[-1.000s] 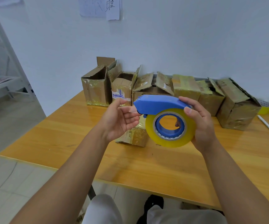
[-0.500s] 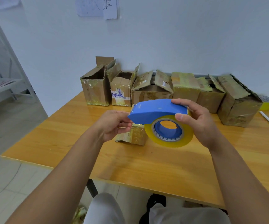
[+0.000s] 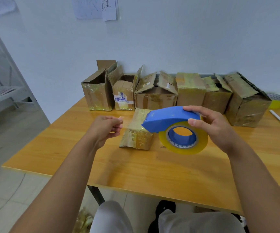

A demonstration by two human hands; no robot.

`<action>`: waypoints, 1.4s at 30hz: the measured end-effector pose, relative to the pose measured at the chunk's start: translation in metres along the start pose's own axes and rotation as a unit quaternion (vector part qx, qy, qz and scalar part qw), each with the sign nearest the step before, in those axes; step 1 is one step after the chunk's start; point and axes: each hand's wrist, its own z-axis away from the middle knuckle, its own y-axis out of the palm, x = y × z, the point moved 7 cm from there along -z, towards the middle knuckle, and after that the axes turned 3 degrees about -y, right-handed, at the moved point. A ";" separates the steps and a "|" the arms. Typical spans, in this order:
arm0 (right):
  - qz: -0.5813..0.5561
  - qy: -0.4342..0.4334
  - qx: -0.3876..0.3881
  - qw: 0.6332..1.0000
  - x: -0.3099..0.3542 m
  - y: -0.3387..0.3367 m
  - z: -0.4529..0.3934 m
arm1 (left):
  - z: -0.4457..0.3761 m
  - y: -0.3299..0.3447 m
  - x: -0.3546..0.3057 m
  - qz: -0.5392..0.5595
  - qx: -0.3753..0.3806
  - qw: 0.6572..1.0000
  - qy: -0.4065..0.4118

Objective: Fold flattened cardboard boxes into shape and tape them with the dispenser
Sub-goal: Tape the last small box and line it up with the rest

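Your right hand (image 3: 214, 126) grips the blue tape dispenser (image 3: 169, 117) over its curved top, fingers (image 3: 192, 109) curled across the housing and thumb pressed on the near side, so that the yellowish tape roll (image 3: 183, 139) hangs free to turn and the cutter end points left. You hold it above the table (image 3: 136, 169), not resting on it. Your left hand (image 3: 104, 128) is out to the left, well apart from the dispenser's nose, with thumb and fingers pinched together; a faint clear strip seems to run from the pinch toward the dispenser, which suggests you are drawing out a length of tape, though the film is too faint to confirm. Between the hands, lower down, the small tape-covered cardboard box (image 3: 138, 132) lies on the table, placed centrally where the strip can be laid on it. A row of shaped boxes (image 3: 156, 95) stands along the wall behind.

Compared with half a second earlier, your left hand has moved leftward away from the dispenser's nose, opening a gap, while your right hand keeps the same grip and has tilted the dispenser little.
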 end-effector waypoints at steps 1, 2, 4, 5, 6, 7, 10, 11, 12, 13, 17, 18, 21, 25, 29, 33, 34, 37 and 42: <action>0.006 0.003 0.003 1.000 -0.002 0.001 0.000 | 0.000 0.002 0.002 0.006 -0.002 1.000 -0.004; 0.010 0.005 0.006 1.000 -0.003 0.001 0.000 | 0.000 0.005 0.003 0.009 -0.004 1.000 -0.008; 0.015 0.007 0.010 1.000 -0.005 0.002 0.001 | 0.000 0.007 0.006 0.006 -0.007 1.000 -0.011; 0.016 0.008 0.010 1.000 -0.007 0.001 0.002 | -0.001 0.008 0.008 0.001 -0.008 1.000 -0.010; 0.018 0.009 0.010 1.000 -0.008 0.000 0.002 | -0.001 0.010 0.010 -0.004 -0.011 1.000 -0.009; 0.019 0.010 0.010 1.000 -0.010 0.000 0.003 | -0.002 0.011 0.012 -0.007 -0.015 1.000 -0.009; 0.019 0.012 0.008 1.000 -0.015 -0.001 0.004 | -0.004 0.014 0.017 -0.012 -0.024 1.000 -0.010; 0.018 0.014 0.007 1.000 -0.017 -0.001 0.005 | -0.005 0.015 0.018 -0.014 -0.025 1.000 -0.009; 0.016 0.014 0.006 1.000 -0.019 -0.002 0.006 | -0.005 0.016 0.019 -0.017 -0.025 1.000 -0.007; 0.014 0.014 0.004 1.000 -0.021 -0.002 0.007 | -0.006 0.017 0.020 -0.021 -0.027 0.999 -0.005; 0.019 0.024 0.005 1.000 -0.030 -0.001 0.006 | -0.007 0.018 0.025 -0.039 -0.036 0.999 -0.005; 0.022 0.026 0.008 0.999 -0.032 0.001 0.005 | -0.007 0.018 0.026 -0.042 -0.038 0.998 -0.007; 0.020 0.033 0.019 0.999 -0.038 0.008 0.004 | -0.008 0.017 0.032 -0.047 -0.038 0.998 -0.019; 0.019 0.045 0.031 0.998 -0.046 0.016 0.004 | -0.006 0.015 0.041 -0.054 -0.020 0.997 -0.048; 0.010 0.054 0.027 0.998 -0.047 0.014 0.005 | -0.005 0.009 0.049 -0.135 -0.025 0.987 -0.079; 0.020 0.056 0.033 0.998 -0.047 0.017 0.005 | -0.003 -0.001 0.053 -0.161 -0.104 0.981 -0.020; 0.021 0.057 0.033 0.998 -0.047 0.018 0.005 | 0.000 -0.002 0.046 -0.173 -0.146 0.973 0.045; 0.014 0.059 0.024 0.998 -0.047 0.023 0.003 | 0.018 0.009 0.027 -0.187 -0.205 0.940 0.198; 0.001 0.071 0.021 0.997 -0.051 0.025 0.005 | 0.033 0.040 0.038 -0.166 -0.150 0.951 0.215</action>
